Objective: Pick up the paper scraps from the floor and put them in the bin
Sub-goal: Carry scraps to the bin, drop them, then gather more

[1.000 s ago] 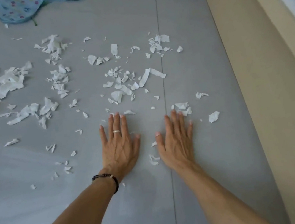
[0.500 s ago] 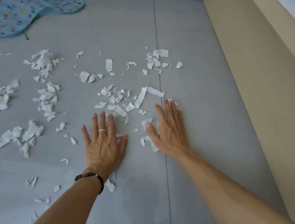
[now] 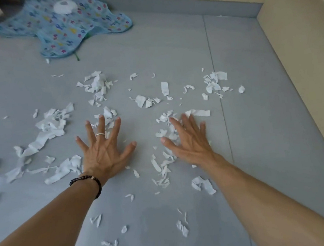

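Observation:
White paper scraps (image 3: 51,124) lie scattered over the grey floor (image 3: 260,131), in clusters left, middle and far right. My left hand (image 3: 104,150), with a ring and a dark bead bracelet, lies flat with fingers spread, its fingertips on a small cluster of scraps (image 3: 108,114). Flat on the floor too, my right hand (image 3: 189,140) covers part of a scrap pile (image 3: 165,120), and a white strip (image 3: 198,112) sits just past its fingertips. More scraps (image 3: 163,171) lie between my wrists. No bin is in view.
A blue patterned cloth (image 3: 64,30) with a white round thing on it lies at the back left. A beige wall (image 3: 301,54) with a grey skirting runs along the right and back. Small scraps (image 3: 182,227) lie near my forearms.
Both hands have slid forward over the floor into the scrap clusters. My left fingers have spread wide. The view has tilted up, showing more of the cloth.

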{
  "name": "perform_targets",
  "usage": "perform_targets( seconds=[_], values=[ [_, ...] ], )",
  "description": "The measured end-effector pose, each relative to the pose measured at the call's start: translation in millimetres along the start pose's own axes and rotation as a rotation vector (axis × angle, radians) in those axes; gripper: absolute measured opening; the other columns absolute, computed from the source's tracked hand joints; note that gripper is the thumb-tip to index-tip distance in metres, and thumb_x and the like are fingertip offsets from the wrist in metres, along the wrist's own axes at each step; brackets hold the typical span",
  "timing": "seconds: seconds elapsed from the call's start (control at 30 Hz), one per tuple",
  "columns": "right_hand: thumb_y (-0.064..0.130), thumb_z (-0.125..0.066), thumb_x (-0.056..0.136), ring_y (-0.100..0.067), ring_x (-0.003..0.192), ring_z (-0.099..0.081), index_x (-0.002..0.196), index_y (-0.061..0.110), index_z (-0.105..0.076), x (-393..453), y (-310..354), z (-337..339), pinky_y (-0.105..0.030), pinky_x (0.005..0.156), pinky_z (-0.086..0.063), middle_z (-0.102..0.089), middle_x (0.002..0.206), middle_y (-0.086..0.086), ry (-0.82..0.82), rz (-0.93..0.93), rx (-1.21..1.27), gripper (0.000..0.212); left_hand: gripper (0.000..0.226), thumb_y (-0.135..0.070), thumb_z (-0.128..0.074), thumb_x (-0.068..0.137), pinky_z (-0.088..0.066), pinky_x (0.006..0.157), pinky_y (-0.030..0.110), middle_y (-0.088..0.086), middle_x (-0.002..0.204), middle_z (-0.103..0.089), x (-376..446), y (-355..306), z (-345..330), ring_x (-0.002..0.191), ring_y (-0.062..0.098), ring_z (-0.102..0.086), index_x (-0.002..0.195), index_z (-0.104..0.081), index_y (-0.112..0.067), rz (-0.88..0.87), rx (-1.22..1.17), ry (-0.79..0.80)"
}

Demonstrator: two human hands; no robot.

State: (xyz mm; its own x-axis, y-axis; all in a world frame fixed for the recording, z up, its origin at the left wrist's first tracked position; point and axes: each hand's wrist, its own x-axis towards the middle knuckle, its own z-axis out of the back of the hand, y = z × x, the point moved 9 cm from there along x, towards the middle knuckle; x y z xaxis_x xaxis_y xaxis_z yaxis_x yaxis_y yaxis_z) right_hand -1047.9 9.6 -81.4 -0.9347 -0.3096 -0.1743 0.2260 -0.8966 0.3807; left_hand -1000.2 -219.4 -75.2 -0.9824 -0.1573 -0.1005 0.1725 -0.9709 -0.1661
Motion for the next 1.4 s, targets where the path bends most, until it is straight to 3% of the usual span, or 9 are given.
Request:
perform_targets(
  seconds=[0.2, 0.33, 0.47, 0.6, 0.67, 0.73, 0.83, 1.07, 1.4],
  values=[
    [0.077, -0.043, 0.074, -0.019, 0.147, -0.003, 0.148, 0.029, -0.022, -57, 76, -37, -0.046, 0.119, 0.001, -0.015, 0.159, -0.003, 0.008, 0.370, -0.069, 0.090, 0.098, -0.082, -0.001, 0.077, 0.005, 0.118, 0.042, 0.002, 0.160, -0.007, -4, -22, -10, 0.147, 0.018, 0.001, 0.152, -0.013, -0.021, -0.377, -0.143, 0.098],
    [0.061, -0.058, 0.080, -0.027, 0.133, -0.040, 0.124, 0.017, -0.055, -81, 85, -37, -0.043, 0.110, -0.030, -0.051, 0.136, -0.010, -0.215, 0.398, -0.052, 0.063, 0.087, -0.073, -0.034, 0.085, -0.020, 0.116, 0.037, 0.010, 0.149, -0.040, -51, -26, -7, 0.140, 0.025, -0.031, 0.143, -0.040, -0.008, -0.700, -0.185, 0.052],
    [0.040, -0.056, 0.088, -0.027, 0.082, -0.054, 0.084, 0.015, -0.062, -83, 85, -20, -0.037, 0.067, -0.042, -0.060, 0.089, -0.005, -0.474, 0.246, -0.176, 0.026, 0.056, -0.056, -0.056, 0.083, -0.041, 0.083, 0.037, 0.006, 0.100, -0.063, -57, -19, 3, 0.096, 0.028, -0.056, 0.112, -0.062, -0.009, -0.668, -0.150, -0.175],
    [0.033, -0.055, 0.088, -0.023, 0.051, -0.054, 0.070, 0.016, -0.050, -84, 91, -23, -0.028, 0.039, -0.036, -0.053, 0.058, -0.002, -0.414, 0.124, -0.220, 0.026, 0.027, -0.035, -0.049, 0.088, -0.043, 0.051, 0.034, 0.004, 0.067, -0.056, -50, -30, 10, 0.061, 0.028, -0.056, 0.078, -0.059, -0.011, -0.641, -0.222, -0.234],
    [0.029, -0.068, 0.083, -0.026, 0.040, -0.054, 0.069, 0.014, -0.050, -83, 91, -35, -0.025, 0.034, -0.031, -0.054, 0.050, -0.003, -0.266, 0.037, -0.271, 0.027, 0.026, -0.029, -0.044, 0.088, -0.036, 0.038, 0.029, 0.003, 0.055, -0.050, -52, -33, 5, 0.046, 0.029, -0.053, 0.070, -0.052, -0.012, -0.647, -0.225, -0.190],
    [0.031, -0.062, 0.090, -0.033, 0.054, -0.061, 0.081, 0.012, -0.054, -84, 92, -37, -0.031, 0.044, -0.037, -0.062, 0.061, -0.010, -0.164, -0.052, -0.269, 0.022, 0.022, -0.029, -0.042, 0.087, -0.034, 0.032, 0.027, 0.003, 0.052, -0.050, -52, -33, 0, 0.039, 0.031, -0.050, 0.071, -0.046, -0.014, -0.631, -0.241, -0.134],
    [0.036, -0.040, 0.099, -0.036, 0.082, -0.059, 0.090, 0.010, -0.051, -84, 91, -25, -0.036, 0.065, -0.041, -0.065, 0.085, -0.015, -0.086, -0.231, 0.112, 0.029, 0.022, -0.027, -0.043, 0.092, -0.045, 0.047, 0.037, 0.008, 0.061, -0.059, -47, -9, 6, 0.053, 0.035, -0.055, 0.080, -0.052, -0.012, -0.336, -0.432, -0.083],
    [0.025, -0.050, 0.095, -0.010, 0.040, -0.035, 0.064, 0.016, -0.044, -60, 160, 24, -0.017, 0.039, -0.030, -0.041, 0.054, 0.003, -0.083, -0.286, 0.805, 0.033, 0.026, -0.024, -0.058, 0.094, -0.034, 0.050, 0.027, -0.002, 0.056, -0.035, -70, 69, 60, 0.043, 0.014, -0.030, 0.072, -0.054, -0.010, 0.459, -1.424, -0.033],
    [0.024, -0.053, 0.095, -0.012, 0.045, -0.032, 0.079, 0.014, -0.048, -77, 428, 68, -0.022, 0.042, -0.021, -0.038, 0.057, 0.001, 0.415, 0.120, 1.125, 0.019, 0.019, -0.022, -0.058, 0.095, -0.025, 0.035, 0.020, 0.004, 0.067, -0.037, -193, 229, 240, 0.045, 0.012, -0.031, 0.083, -0.055, -0.007, 0.785, -1.659, -0.547]
  ],
)
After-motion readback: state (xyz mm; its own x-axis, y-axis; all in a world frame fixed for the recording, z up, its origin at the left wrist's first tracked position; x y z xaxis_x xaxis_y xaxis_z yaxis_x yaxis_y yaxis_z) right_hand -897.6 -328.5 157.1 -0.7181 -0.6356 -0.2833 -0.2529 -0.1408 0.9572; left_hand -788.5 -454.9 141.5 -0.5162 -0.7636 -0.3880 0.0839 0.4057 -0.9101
